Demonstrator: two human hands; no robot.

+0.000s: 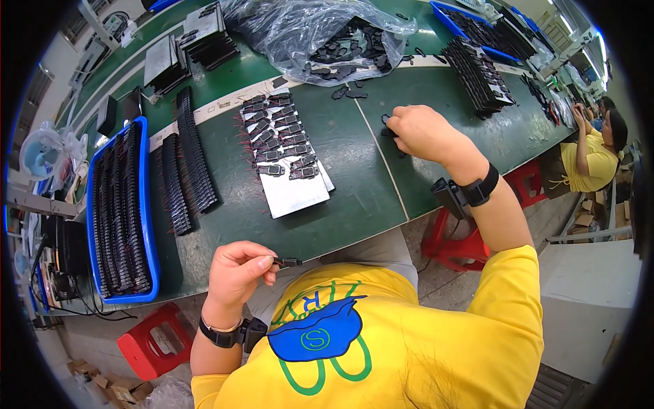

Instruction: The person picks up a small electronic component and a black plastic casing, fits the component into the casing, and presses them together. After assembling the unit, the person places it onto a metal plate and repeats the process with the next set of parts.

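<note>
A: ok so what step is this rn?

B: looks like pick & pair tbh. Left hand (238,276) has a small black part (287,262) pinched btwn thumb & finger, held up right about at the near edge of the green table (361,198). Right hand (426,133) is reaching out past the table seam, fingers bunched narrow by some loose dark bits (386,127).

A: is it gripping one?

B: can't tell. Fingertips are at the bits but the hand hides most of the contact.

A: so what does the next move call for?

B: imo a clean single pick w/ the right, then a carry back toward the left. Left prob just needs a light, steady pinch.

A: enough room?

B: decent. Bare green btwn the right hand & the white card (296,198), plus a strip in front of the card. Wired black units (272,142) sit on it in two columns, so don't drag a sleeve thru. Left side's tighter: long black rows (194,160) lie btwn the card & the blue tray (155,273). Far side has the clear plastic bag (262,34). Main risk, I'd say: left hand's so near the edge that a fumble cd hit lap or floor.
</note>
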